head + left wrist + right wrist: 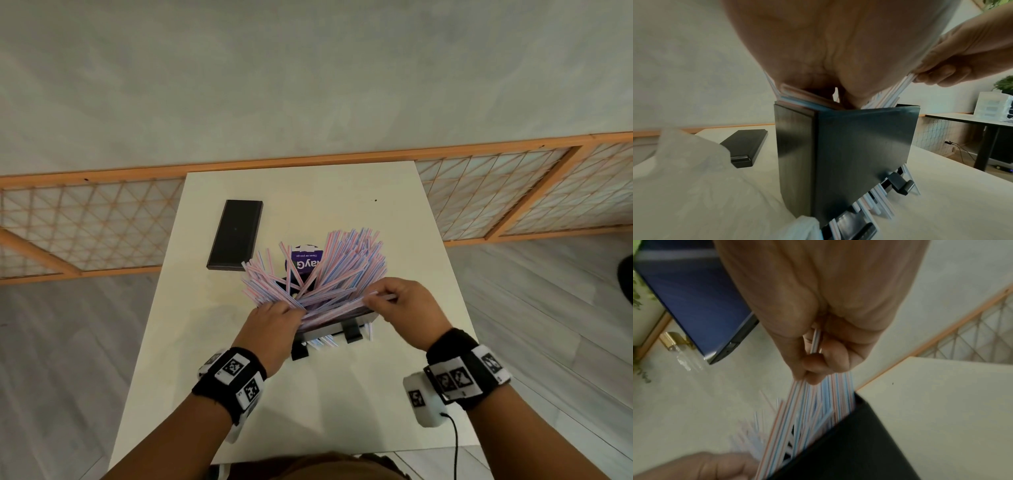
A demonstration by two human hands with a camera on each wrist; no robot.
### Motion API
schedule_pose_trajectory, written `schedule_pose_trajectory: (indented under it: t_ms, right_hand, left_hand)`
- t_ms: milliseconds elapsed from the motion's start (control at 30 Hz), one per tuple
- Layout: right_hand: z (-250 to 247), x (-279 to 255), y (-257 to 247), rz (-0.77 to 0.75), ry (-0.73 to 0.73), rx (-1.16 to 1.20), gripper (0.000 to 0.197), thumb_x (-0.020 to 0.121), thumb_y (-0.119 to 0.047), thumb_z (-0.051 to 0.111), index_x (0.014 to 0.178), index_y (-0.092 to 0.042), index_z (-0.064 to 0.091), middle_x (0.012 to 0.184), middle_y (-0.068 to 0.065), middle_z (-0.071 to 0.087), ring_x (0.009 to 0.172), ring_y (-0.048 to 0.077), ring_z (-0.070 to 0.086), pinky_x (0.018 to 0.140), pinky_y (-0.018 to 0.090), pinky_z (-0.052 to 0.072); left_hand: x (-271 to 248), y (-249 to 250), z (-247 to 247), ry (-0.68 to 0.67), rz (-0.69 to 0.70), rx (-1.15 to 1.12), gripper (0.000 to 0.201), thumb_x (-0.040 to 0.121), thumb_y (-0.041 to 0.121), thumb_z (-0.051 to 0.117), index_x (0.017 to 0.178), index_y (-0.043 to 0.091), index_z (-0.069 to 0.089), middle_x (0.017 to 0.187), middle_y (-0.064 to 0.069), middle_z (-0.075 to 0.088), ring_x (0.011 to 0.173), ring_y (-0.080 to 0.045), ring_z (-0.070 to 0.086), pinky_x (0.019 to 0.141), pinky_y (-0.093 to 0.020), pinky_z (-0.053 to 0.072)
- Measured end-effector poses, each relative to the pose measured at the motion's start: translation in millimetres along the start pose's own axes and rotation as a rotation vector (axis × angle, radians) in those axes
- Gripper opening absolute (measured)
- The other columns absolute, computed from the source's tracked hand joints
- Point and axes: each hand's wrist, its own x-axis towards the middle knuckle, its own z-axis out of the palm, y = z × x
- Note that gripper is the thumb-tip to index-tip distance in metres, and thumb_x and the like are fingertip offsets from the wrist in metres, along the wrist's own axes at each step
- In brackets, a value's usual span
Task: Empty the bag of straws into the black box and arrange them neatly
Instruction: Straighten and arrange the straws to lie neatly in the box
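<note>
Your right hand (407, 301) pinches a small bundle of striped straws (329, 274) between thumb and curled fingers; the right wrist view shows the ends of those straws running up through your closed fingers (826, 360). The bundle slants down into the open top of the black box (859, 146), which stands upright on the white table (411, 240), directly in front of you.

Your left hand (270, 325) is at the left end of the box's top, its fingers dipped in among the straws there. Whether they grip any or only press against them, I cannot tell: the left wrist view shows just the palm and blurred straw ends at the box's rim.

Most straws stick out of the box in a loose fan, leaning away from you and to both sides. A few poke out below the box's front face, between its black feet (900, 183).

A purple-labelled bag (305, 262) lies just behind the box, partly hidden by the straws. The black lid (236, 234) lies flat on the table, to the left and farther back, apart from the box. Both wrists carry black bands with printed markers (236, 377).
</note>
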Motion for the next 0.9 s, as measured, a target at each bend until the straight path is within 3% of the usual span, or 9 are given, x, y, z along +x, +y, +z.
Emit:
schedule_pose_trajectory:
  t_ms: [133,267,433,500,567,633,700,833,900]
  right_hand:
    - [-35,-6,-5,0.027,0.015,0.086,0.008,0.09,-0.021,0.074,0.083,-0.019,0.075,0.066,-0.008,0.068,0.053,0.004,0.056,0.056,0.015,0.044]
    - [-53,-4,-3,0.084,0.003,0.316,0.004,0.092,-0.011,0.072,0.089,-0.01,0.074,0.069,0.001,0.065,0.051,0.013,0.044,0.048,0.019,0.037]
    - [-25,9,9,0.219,-0.034,0.462,0.012,0.094,-0.006,0.069,0.095,0.006,0.067,0.078,0.016,0.065,0.052,0.017,0.044,0.046,0.024,0.032]
    - [-5,12,8,0.249,-0.062,0.445,0.011,0.094,-0.009,0.069,0.094,0.002,0.068,0.082,0.017,0.068,0.051,0.014,0.049,0.046,0.023,0.035]
    - [9,11,7,0.181,-0.053,0.272,0.011,0.093,-0.02,0.072,0.1,-0.011,0.071,0.086,0.005,0.074,0.056,0.007,0.06,0.051,0.021,0.044]
    - [14,10,7,0.065,0.029,-0.012,0.018,0.091,-0.035,0.074,0.104,-0.025,0.07,0.09,-0.009,0.074,0.074,0.001,0.066,0.064,0.018,0.049]
    - [11,7,11,0.022,0.147,-0.117,0.024,0.089,-0.044,0.073,0.109,-0.032,0.068,0.097,-0.015,0.068,0.089,0.0,0.063,0.073,0.015,0.046]
    - [1,-1,34,0.169,0.362,0.035,0.018,0.094,-0.04,0.067,0.104,-0.024,0.068,0.097,-0.012,0.068,0.092,0.01,0.064,0.079,0.027,0.045]
    - [3,-7,56,0.257,0.346,0.035,0.01,0.097,-0.03,0.062,0.098,-0.022,0.068,0.093,-0.009,0.069,0.093,0.017,0.065,0.078,0.027,0.042]
  left_hand:
    - [-5,1,-8,0.032,-0.033,-0.153,0.051,0.097,0.009,0.055,0.145,0.024,0.051,0.132,0.0,0.058,0.12,-0.026,0.053,0.103,-0.036,0.044]
    - [-9,2,-18,0.1,-0.097,-0.427,0.04,0.104,0.01,0.045,0.14,0.019,0.057,0.125,-0.002,0.059,0.117,-0.021,0.055,0.102,-0.036,0.047]
    - [-14,3,-22,0.25,-0.151,-0.705,0.033,0.108,0.017,0.041,0.135,0.017,0.059,0.121,0.001,0.063,0.113,-0.014,0.059,0.103,-0.033,0.047]
    - [-14,2,-22,0.274,-0.126,-0.689,0.035,0.108,0.031,0.041,0.137,0.019,0.058,0.124,0.003,0.063,0.116,-0.013,0.058,0.103,-0.032,0.047]
    - [-13,3,-18,0.233,-0.037,-0.563,0.04,0.106,0.04,0.043,0.139,0.023,0.057,0.125,0.005,0.061,0.116,-0.011,0.055,0.101,-0.031,0.047]
    - [-12,4,-11,0.216,0.046,-0.421,0.038,0.105,0.037,0.048,0.138,0.024,0.06,0.125,0.005,0.06,0.114,-0.013,0.054,0.099,-0.03,0.047]
    - [-10,5,-4,0.22,0.096,-0.325,0.036,0.103,0.037,0.049,0.132,0.023,0.067,0.123,0.004,0.064,0.112,-0.015,0.058,0.097,-0.033,0.048]
    - [-7,5,8,0.214,0.111,-0.201,0.043,0.1,0.045,0.042,0.119,0.023,0.075,0.118,0.005,0.068,0.108,-0.019,0.064,0.094,-0.037,0.05]
    - [-7,7,8,0.218,0.101,-0.172,0.044,0.099,0.047,0.041,0.115,0.024,0.075,0.115,0.006,0.068,0.105,-0.017,0.064,0.092,-0.037,0.05]
